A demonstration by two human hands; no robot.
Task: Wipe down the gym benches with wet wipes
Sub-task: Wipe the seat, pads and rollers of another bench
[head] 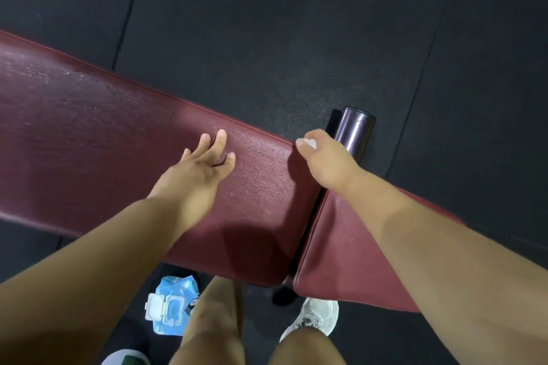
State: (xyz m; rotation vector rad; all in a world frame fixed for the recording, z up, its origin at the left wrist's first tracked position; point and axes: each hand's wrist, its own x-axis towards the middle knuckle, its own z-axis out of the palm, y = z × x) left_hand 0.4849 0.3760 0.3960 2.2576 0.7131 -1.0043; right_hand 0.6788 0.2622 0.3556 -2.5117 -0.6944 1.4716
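Head view: the maroon bench pad (124, 139) was seen running from left to centre, its surface beaded with moisture. The left hand (204, 169) was laid flat on it, fingers straight and spread, nothing held. The right hand (324, 161) was curled at the pad's far corner, a small white wad, judged a wet wipe (310, 143), pinched under its fingertips. The wipe pack (172, 307) was noted on the floor by the feet, lid open.

Risk: the wad was judged too small; the seat pad (355, 261) and the gap between could be missed. The open pack could dry out.
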